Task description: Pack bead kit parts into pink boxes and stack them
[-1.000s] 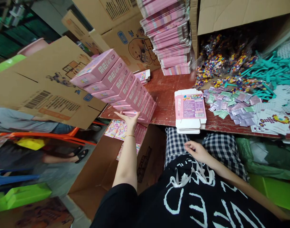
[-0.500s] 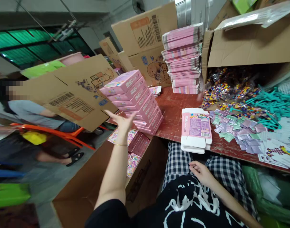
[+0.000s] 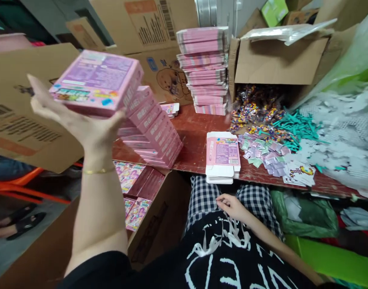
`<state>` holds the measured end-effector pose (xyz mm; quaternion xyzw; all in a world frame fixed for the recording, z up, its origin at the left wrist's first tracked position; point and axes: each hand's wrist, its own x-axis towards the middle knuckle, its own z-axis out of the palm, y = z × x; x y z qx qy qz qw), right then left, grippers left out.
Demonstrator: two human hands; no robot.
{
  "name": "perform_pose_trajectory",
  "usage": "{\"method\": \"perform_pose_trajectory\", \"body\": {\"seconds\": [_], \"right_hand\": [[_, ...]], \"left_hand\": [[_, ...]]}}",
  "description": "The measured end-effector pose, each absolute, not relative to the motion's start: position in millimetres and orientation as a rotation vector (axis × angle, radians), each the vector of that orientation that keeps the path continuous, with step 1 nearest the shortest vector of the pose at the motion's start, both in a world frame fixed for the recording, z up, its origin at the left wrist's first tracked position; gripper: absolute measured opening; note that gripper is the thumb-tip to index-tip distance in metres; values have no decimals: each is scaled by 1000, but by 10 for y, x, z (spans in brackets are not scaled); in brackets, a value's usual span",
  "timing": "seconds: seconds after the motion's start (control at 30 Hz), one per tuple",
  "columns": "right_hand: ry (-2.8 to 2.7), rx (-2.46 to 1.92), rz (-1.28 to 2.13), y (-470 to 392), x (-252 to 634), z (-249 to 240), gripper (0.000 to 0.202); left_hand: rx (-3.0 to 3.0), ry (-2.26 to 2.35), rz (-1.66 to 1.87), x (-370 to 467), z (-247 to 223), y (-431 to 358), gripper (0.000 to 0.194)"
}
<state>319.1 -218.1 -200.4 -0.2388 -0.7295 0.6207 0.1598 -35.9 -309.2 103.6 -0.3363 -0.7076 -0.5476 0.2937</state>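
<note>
My left hand (image 3: 81,124) grips a pink cardboard box (image 3: 96,78), thumb on one side and fingers on the other. The box's purple printed face is turned up. It is raised beside the top of a leaning stack of pink boxes (image 3: 153,128) at the table's edge; whether it touches the stack I cannot tell. Below my left forearm, an open carton (image 3: 150,224) holds several pink boxes (image 3: 138,212) with colourful faces. My right hand (image 3: 232,205) rests on my lap, its fingers curled together with nothing visible in them.
Flattened pink cartons (image 3: 222,154) lie in front of me on the red table (image 3: 190,138). A tall pile of folded cartons (image 3: 203,72) stands behind. To the right are small sachets (image 3: 262,154), teal sticks (image 3: 295,130), beads (image 3: 256,116) and a bulging plastic bag (image 3: 346,132).
My left hand was empty and spread in front of the stack; now it holds a pink box, raised at the left. The view has turned right. My right hand stays on my lap.
</note>
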Motion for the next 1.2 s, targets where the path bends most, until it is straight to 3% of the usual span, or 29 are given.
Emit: {"method": "perform_pose_trajectory", "body": {"seconds": [0.07, 0.2, 0.33, 0.47, 0.63, 0.83, 1.2], "right_hand": [[-1988, -670, 1850, -2099, 3164, -1844, 40], [-1892, -659, 1819, -1945, 3053, -1566, 48], [-1900, -692, 1840, -1939, 2986, -1541, 55], [-1924, -755, 1953, -2104, 2986, -1688, 57], [-2065, -723, 2049, -2339, 2953, -1815, 57], [-2229, -715, 2030, -2394, 2916, -1833, 58], [-2123, -818, 2066, -2401, 2992, -2189, 65]], "left_hand": [[-1080, -1693, -1068, 45, 655, -3146, 130], [-1138, -1861, -1212, 661, -463, -3025, 133], [-1024, -2063, -1463, 635, -1526, -2849, 111], [-974, -2299, -1440, 387, -2089, -2803, 91], [-902, -2515, -1190, 459, -2191, -2725, 86], [-1248, -2552, -732, 522, -1925, -2530, 57], [-1225, -2744, -504, 227, -1826, -2115, 60]]}}
